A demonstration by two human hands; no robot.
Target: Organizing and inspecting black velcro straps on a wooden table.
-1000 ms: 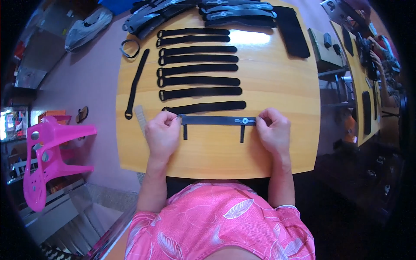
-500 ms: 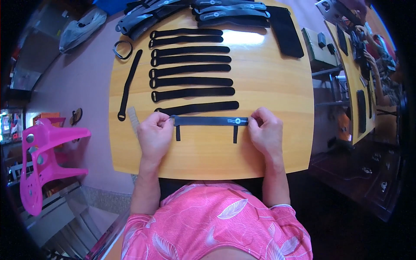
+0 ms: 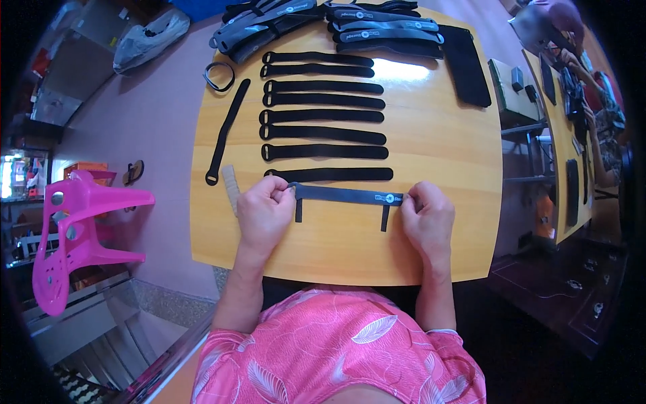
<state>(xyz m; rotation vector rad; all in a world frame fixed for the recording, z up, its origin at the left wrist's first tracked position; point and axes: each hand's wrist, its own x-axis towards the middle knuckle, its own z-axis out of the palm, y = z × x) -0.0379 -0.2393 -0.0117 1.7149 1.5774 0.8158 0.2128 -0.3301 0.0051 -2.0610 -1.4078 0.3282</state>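
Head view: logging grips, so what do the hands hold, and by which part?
Both hold one dark strap flat on the table: left hand pinches its left end, right hand its right end.

We hold our left hand (image 3: 264, 210) and right hand (image 3: 426, 219) knuckles-up on the wooden table (image 3: 444, 155), well apart, fingers curled and pinched shut at the inner tips. Both forearms rise straight from the table's near edge, roughly parallel.

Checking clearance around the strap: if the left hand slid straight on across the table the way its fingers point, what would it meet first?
Probably the nearest laid-out black strap, just beyond the left hand, which pinches the grey strap.
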